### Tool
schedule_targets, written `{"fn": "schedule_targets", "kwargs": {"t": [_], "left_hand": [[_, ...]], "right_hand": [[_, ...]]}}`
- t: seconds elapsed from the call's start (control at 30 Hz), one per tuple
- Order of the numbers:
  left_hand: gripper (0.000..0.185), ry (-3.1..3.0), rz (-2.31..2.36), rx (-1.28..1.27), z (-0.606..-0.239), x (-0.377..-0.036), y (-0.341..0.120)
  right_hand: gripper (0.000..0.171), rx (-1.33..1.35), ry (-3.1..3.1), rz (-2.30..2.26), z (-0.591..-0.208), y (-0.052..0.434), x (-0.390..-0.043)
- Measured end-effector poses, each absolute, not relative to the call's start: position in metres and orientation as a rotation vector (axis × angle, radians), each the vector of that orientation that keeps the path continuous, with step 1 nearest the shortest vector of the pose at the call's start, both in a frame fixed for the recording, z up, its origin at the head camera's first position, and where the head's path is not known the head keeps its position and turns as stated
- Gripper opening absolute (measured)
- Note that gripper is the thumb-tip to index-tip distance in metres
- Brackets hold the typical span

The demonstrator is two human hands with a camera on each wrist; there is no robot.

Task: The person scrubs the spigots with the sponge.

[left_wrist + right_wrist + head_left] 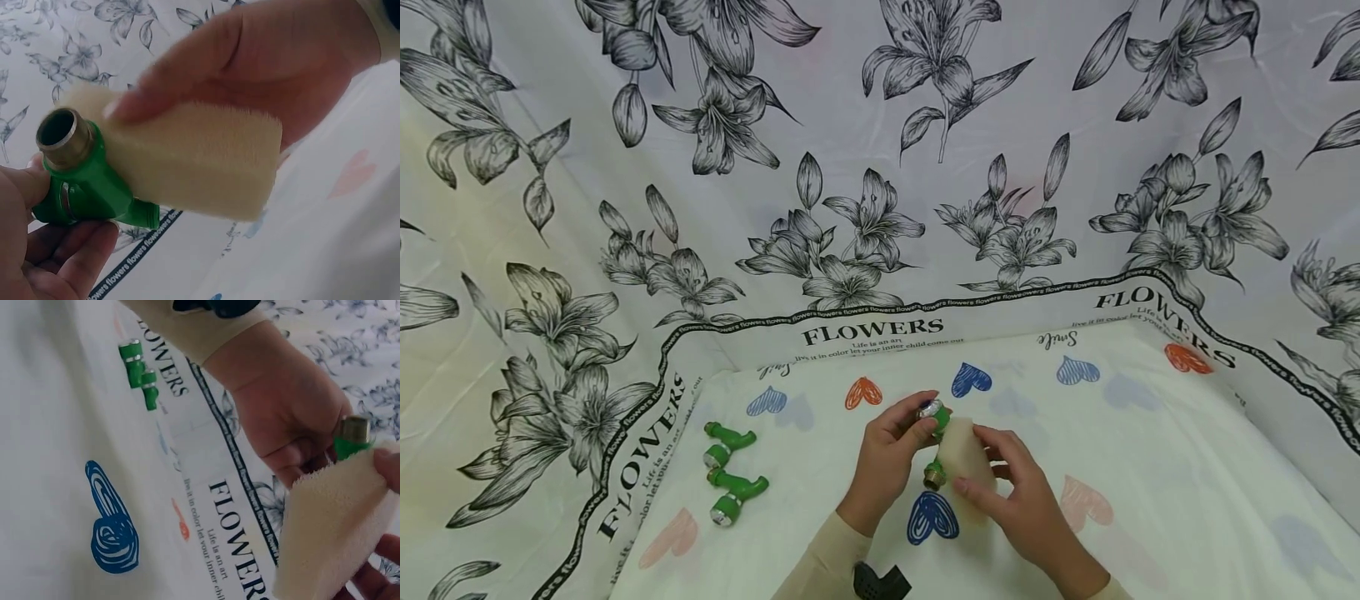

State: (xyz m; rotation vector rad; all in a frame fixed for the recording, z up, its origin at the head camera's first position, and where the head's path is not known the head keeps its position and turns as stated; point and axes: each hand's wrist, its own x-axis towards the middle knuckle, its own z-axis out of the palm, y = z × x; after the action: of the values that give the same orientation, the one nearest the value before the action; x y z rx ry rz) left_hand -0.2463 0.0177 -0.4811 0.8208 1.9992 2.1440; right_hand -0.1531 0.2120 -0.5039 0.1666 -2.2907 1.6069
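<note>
Near left edge, obstructing: two green taps (739,487)
Middle, obstructing: left hand (887,454), right hand (1018,492), sponge (966,454), held tap (100,182)
Heart-print cloth (1187,467), passable: right hand to right edge

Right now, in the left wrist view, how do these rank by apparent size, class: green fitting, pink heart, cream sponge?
1. Cream sponge
2. Green fitting
3. Pink heart
The first two are partly hidden, yet the order is clear.

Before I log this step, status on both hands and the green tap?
Left hand gripping green tap. Right hand holding cream sponge close beside it. Two more green taps off left, clear of both hands.
</note>
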Motion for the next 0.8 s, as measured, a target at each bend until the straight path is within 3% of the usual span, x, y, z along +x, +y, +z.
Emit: {"fn": "schedule_targets", "kwargs": {"t": [0.53, 0.8], "left_hand": [[0.037, 1.951, 2.157, 0.890, -0.478, -0.241, 0.017], [0.037, 2.011, 2.185, 0.896, -0.482, -0.248, 0.016]], "right_hand": [[0.066, -0.003, -2.343, 1.612, -0.504, 0.219, -0.160], [0.061, 0.234, -2.324, 1.648, -0.500, 0.210, -0.152]]}}
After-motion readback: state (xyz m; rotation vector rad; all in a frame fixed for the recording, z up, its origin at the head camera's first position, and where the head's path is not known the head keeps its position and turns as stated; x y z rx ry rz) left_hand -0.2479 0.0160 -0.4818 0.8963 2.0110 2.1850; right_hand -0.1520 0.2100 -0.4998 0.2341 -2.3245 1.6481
